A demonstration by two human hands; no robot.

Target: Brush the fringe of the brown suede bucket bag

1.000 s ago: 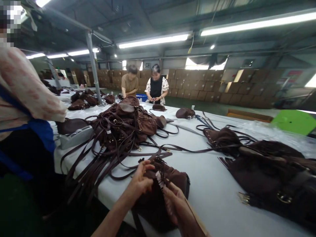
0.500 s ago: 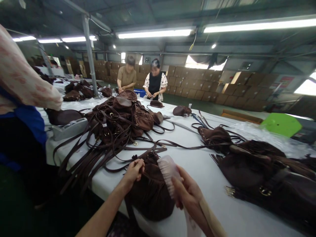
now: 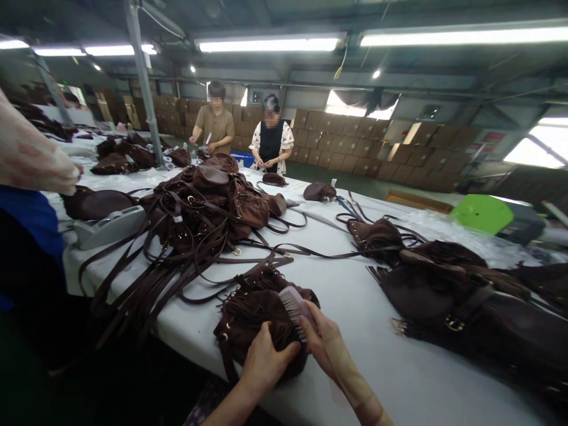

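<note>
A dark brown fringed handbag (image 3: 242, 310) lies on the table's near edge in front of me. My left hand (image 3: 266, 358) grips its near side, thumb pointing right and the fingers partly hidden against the material. In my right hand (image 3: 323, 337) is a pale, translucent comb (image 3: 293, 303), held by one end. The comb's teeth lie over the bag's right part, touching or just above the fringe. Part of the bag is hidden behind my hands.
A heap of brown bags (image 3: 208, 204) with trailing straps covers the white table's left; more bags (image 3: 426, 290) lie right. A grey tray (image 3: 109, 228) stands left, near a person's sleeve (image 3: 31, 148). Two people (image 3: 215, 124) work across the table. Plastic wrap lies far right.
My left hand has come down from the bag's top to its near side. The bag has turned, showing more fringe and a strap ring. The comb stays in my right hand, slightly lower.
</note>
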